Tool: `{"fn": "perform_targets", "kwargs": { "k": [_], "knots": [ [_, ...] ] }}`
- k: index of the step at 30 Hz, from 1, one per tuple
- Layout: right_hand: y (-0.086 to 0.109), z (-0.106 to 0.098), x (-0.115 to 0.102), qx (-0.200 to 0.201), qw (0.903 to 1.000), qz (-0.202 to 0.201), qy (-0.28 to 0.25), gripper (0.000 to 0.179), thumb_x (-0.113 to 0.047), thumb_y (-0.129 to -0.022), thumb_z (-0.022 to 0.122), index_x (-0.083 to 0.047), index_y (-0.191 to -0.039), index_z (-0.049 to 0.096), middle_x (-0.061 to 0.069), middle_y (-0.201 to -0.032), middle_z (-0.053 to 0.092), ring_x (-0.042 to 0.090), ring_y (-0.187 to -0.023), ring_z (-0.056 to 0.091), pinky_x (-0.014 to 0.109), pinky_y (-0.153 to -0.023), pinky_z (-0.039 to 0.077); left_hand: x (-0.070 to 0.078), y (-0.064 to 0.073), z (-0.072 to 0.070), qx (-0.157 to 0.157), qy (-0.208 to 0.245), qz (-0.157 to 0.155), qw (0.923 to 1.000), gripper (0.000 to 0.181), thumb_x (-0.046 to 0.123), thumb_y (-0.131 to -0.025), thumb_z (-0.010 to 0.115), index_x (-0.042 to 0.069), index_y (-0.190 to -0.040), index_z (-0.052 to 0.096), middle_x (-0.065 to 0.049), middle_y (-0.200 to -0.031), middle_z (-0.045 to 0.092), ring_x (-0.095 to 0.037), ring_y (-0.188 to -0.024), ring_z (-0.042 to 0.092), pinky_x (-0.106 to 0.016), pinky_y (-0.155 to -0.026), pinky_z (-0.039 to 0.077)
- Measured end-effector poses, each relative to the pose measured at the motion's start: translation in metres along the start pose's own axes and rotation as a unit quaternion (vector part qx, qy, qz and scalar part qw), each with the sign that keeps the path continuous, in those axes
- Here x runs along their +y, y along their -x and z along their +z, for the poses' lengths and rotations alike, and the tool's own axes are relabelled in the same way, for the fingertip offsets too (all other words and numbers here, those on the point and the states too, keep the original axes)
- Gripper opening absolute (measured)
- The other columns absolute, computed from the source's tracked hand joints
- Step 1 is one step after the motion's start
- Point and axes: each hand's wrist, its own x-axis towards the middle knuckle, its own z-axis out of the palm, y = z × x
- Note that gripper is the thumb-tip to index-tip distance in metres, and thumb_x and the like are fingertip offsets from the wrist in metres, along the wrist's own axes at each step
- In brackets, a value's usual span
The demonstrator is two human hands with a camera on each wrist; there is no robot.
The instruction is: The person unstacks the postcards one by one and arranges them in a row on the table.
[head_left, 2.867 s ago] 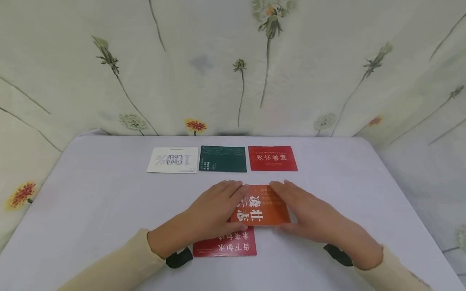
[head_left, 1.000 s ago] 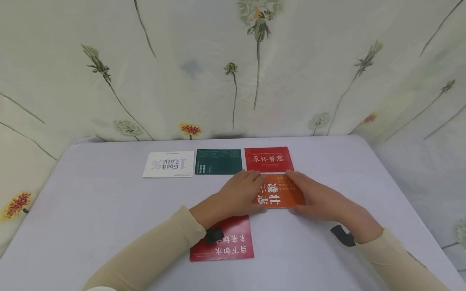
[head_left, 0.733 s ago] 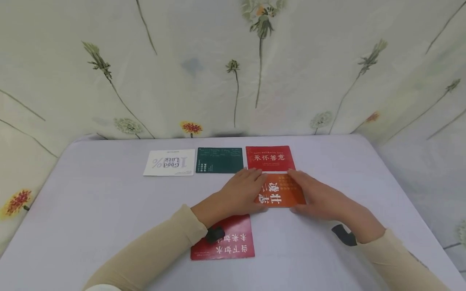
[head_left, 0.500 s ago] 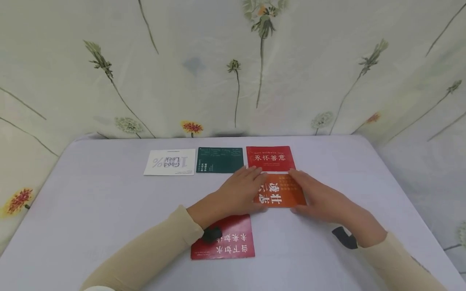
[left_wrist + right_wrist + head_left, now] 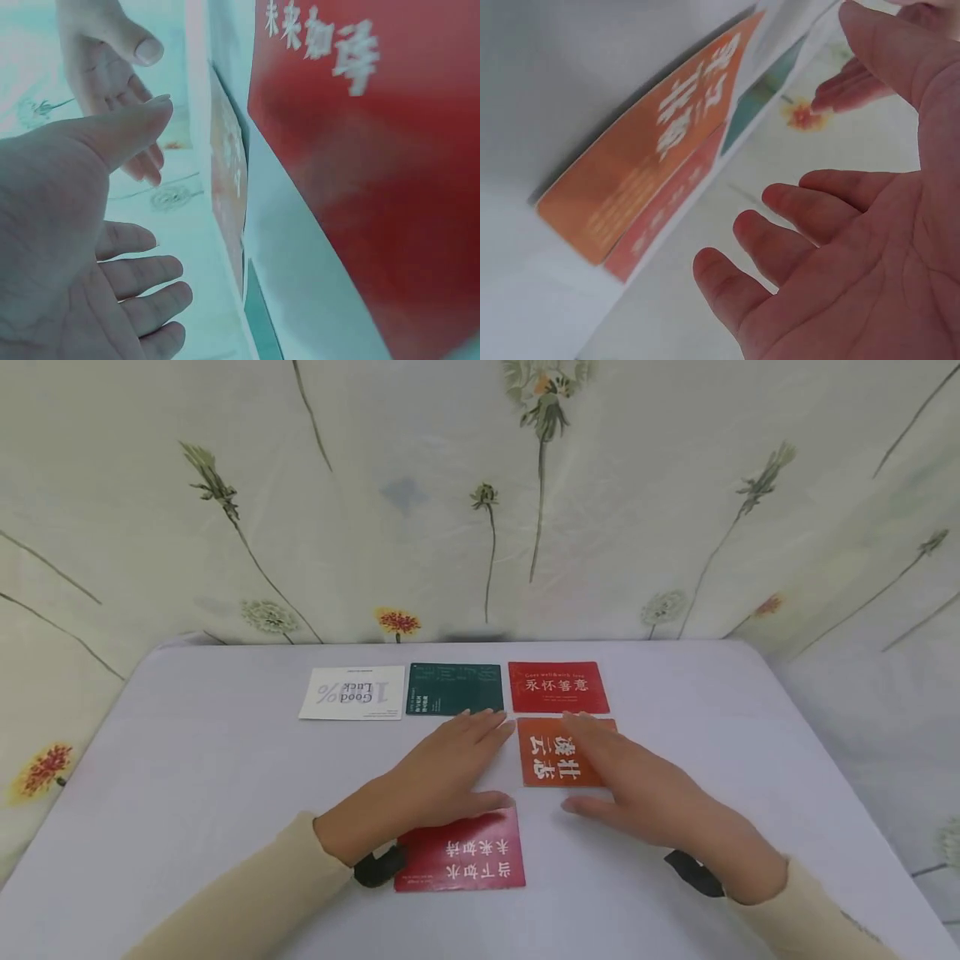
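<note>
An orange card [image 5: 545, 758] with white characters lies flat on the table, just in front of a red card [image 5: 558, 687]. My right hand [image 5: 645, 781] hovers over the orange card's right part, fingers straight, holding nothing. To the left, my left hand [image 5: 435, 777] is raised with fingers and thumb spread, over the far edge of a crimson card [image 5: 480, 864]. The right wrist view shows the orange card [image 5: 656, 142] apart from the right hand's fingers [image 5: 761, 289]. In the left wrist view the left palm [image 5: 67, 217] faces the right hand and is bare.
A white card [image 5: 352, 693] printed "Good Luck" and a dark green card [image 5: 455, 688] lie in the back row, left of the red one. The white-covered table [image 5: 225, 793] ends at a flower-patterned cloth [image 5: 420, 543] behind.
Both hands first carried the orange card away from the crimson one to the spot before the red card. Since half a second ago they have let go, the left hand drawing back leftward.
</note>
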Motion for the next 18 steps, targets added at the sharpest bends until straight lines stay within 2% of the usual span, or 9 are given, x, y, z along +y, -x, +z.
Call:
{"fn": "perform_targets", "kwargs": {
  "k": [3,10,14,18],
  "knots": [
    [-0.001,0.002,-0.016,-0.005,0.9998,-0.009,0.014,0.105,-0.061,-0.072,0.074,-0.036,-0.154,0.014,-0.002,-0.154,0.032,0.025,-0.136,0.036,0.047,-0.089,0.052,-0.009,0.024,-0.002,0.01,0.0,-0.011,0.9999,0.101,0.057,-0.073,0.076,0.019,-0.153,0.028,0.001,-0.156,0.028,-0.019,-0.144,0.021,-0.044,-0.112,0.03],
    [0.002,0.012,-0.043,-0.022,0.9987,-0.029,0.036,0.108,-0.067,-0.066,0.075,-0.035,-0.154,0.021,-0.008,-0.154,0.031,0.019,-0.139,0.032,0.045,-0.092,0.051,-0.02,0.074,0.0,0.03,-0.003,-0.012,0.9995,0.096,0.052,-0.073,0.078,0.016,-0.15,0.035,-0.002,-0.153,0.034,-0.021,-0.142,0.027,-0.042,-0.111,0.031],
    [0.002,0.023,-0.056,-0.03,0.9969,-0.057,0.047,0.107,-0.068,-0.065,0.074,-0.032,-0.153,0.025,-0.011,-0.154,0.031,0.016,-0.139,0.031,0.044,-0.096,0.049,-0.021,0.095,0.005,0.027,-0.001,-0.005,0.9996,0.097,0.055,-0.073,0.077,0.014,-0.15,0.035,-0.002,-0.153,0.034,-0.022,-0.142,0.027,-0.043,-0.112,0.03],
    [-0.001,0.034,-0.065,-0.046,0.9946,-0.084,0.039,0.106,-0.069,-0.066,0.073,-0.028,-0.153,0.028,-0.01,-0.154,0.031,0.016,-0.141,0.029,0.045,-0.097,0.048,-0.022,0.109,0.012,0.017,0.007,-0.006,0.9998,0.098,0.057,-0.073,0.076,0.014,-0.151,0.034,-0.002,-0.153,0.035,-0.023,-0.142,0.028,-0.044,-0.113,0.028]
  ]
}}
